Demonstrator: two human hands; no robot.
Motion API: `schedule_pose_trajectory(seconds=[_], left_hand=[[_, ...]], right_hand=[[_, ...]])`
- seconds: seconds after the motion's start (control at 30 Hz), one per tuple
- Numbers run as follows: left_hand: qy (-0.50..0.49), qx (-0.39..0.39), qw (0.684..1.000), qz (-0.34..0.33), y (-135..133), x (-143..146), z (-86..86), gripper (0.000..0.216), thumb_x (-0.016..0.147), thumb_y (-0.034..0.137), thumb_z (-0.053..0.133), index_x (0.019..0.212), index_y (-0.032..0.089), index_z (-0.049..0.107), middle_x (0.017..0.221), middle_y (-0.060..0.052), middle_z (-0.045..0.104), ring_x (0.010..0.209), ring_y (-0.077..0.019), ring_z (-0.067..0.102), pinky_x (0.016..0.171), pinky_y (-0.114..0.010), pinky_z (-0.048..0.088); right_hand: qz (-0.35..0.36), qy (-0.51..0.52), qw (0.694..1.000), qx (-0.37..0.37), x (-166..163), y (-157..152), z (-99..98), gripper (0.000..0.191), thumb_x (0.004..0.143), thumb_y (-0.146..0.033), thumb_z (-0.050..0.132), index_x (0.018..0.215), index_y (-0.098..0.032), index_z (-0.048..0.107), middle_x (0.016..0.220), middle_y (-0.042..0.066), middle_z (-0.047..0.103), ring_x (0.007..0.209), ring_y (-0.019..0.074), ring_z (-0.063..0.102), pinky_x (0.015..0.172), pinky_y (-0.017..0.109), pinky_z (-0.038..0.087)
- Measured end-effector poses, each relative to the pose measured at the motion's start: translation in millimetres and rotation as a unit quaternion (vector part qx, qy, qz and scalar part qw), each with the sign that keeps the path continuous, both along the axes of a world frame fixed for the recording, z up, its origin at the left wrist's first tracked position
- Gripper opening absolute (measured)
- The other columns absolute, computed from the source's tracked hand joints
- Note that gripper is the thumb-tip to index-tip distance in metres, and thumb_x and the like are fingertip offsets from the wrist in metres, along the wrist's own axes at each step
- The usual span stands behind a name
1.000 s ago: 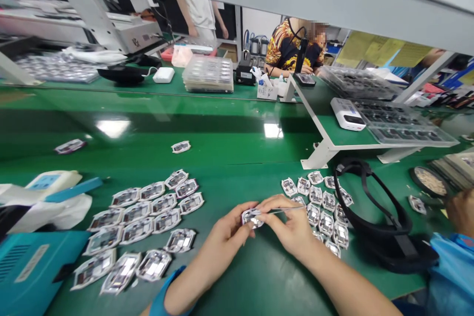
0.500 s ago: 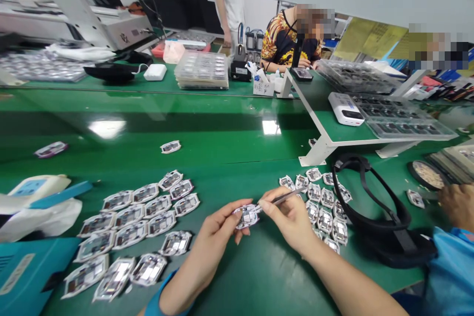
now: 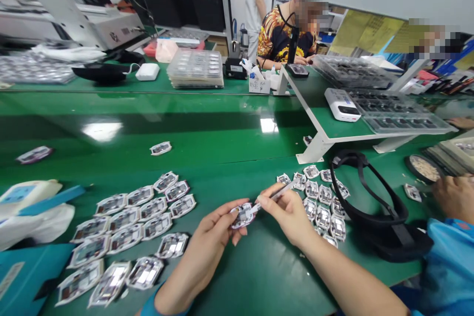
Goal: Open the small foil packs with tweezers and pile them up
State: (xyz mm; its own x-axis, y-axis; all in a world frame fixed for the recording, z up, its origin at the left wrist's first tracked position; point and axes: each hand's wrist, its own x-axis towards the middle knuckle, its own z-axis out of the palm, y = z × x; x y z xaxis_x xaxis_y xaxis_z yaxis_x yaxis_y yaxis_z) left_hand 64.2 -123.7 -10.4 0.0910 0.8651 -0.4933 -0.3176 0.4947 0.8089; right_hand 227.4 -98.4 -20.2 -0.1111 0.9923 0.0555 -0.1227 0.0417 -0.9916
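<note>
My left hand (image 3: 213,234) pinches a small silvery white-edged part (image 3: 241,215) just above the green table (image 3: 222,158). My right hand (image 3: 291,212) is closed on thin metal tweezers (image 3: 274,195), whose tip touches that part. Several like parts lie in rows at my left (image 3: 129,227). Another cluster of them (image 3: 322,197) lies just right of my right hand.
A black headband-like strap (image 3: 370,202) lies at the right, below a raised green shelf (image 3: 326,131) with clear trays and a white device (image 3: 341,104). A neighbour's hand (image 3: 450,195) works at the far right. A blue box (image 3: 22,271) and a white device sit at the left. Two people are at the far bench.
The tweezers have tilted up more steeply, their tip staying at the part. Both hands have shifted slightly left and down in view as the camera moved.
</note>
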Motion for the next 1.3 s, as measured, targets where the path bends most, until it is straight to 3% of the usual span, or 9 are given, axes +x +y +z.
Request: schedule_pose_trajectory(seconds=[0.17, 0.43, 0.63, 0.93, 1.3], left_hand=[[-0.047, -0.023, 0.999, 0.003, -0.6, -0.1, 0.4, 0.029, 0.068, 0.034, 0.075, 0.091, 0.017, 0.076, 0.074, -0.004, 0.068, 0.064, -0.0149, 0.054, 0.053, -0.024, 0.041], [-0.058, -0.029, 0.998, -0.003, -1.2, -1.9, -3.4, 0.03, 0.065, 0.034, 0.077, 0.089, 0.018, 0.076, 0.082, -0.007, 0.071, 0.063, -0.016, 0.055, 0.054, -0.027, 0.041], [-0.039, -0.009, 0.999, -0.023, -0.2, -0.9, 2.0, 0.037, 0.064, 0.037, 0.08, 0.095, 0.018, 0.073, 0.077, -0.003, 0.067, 0.061, -0.0136, 0.053, 0.053, -0.025, 0.04], [0.124, 0.113, 0.985, -0.051, -1.8, -0.6, -1.7, 0.04, 0.072, 0.042, 0.073, 0.101, 0.016, 0.066, 0.061, 0.001, 0.063, 0.056, -0.0134, 0.051, 0.051, -0.024, 0.04], [0.165, 0.144, 0.972, -0.081, -2.6, -1.7, -5.1, 0.035, 0.075, 0.037, 0.068, 0.103, 0.017, 0.063, 0.068, 0.0, 0.064, 0.061, -0.0144, 0.057, 0.052, -0.022, 0.044]], right_hand=[[-0.045, -0.033, 0.997, 0.055, -2.0, -4.3, -1.2, 0.014, 0.079, -0.033, 0.071, 0.081, -0.019, 0.067, 0.08, 0.004, 0.072, 0.077, 0.0181, 0.068, 0.073, 0.031, 0.054], [-0.031, 0.008, 0.998, 0.057, -5.0, -4.8, -2.7, 0.012, 0.076, -0.031, 0.075, 0.077, -0.02, 0.069, 0.076, 0.003, 0.073, 0.071, 0.0172, 0.069, 0.067, 0.03, 0.057], [-0.01, -0.005, 0.996, 0.091, -3.1, -5.7, 0.8, 0.009, 0.077, -0.028, 0.075, 0.075, -0.021, 0.071, 0.078, 0.003, 0.074, 0.078, 0.0191, 0.07, 0.076, 0.033, 0.055], [-0.032, -0.003, 0.999, 0.017, -1.6, -4.3, 0.5, 0.013, 0.076, -0.031, 0.073, 0.078, -0.019, 0.067, 0.074, 0.002, 0.071, 0.069, 0.0158, 0.065, 0.066, 0.027, 0.052], [-0.033, 0.027, 0.999, -0.022, -3.1, -1.3, -0.3, 0.016, 0.071, -0.033, 0.075, 0.073, -0.019, 0.067, 0.067, 0.0, 0.068, 0.061, 0.0142, 0.061, 0.06, 0.026, 0.05]])
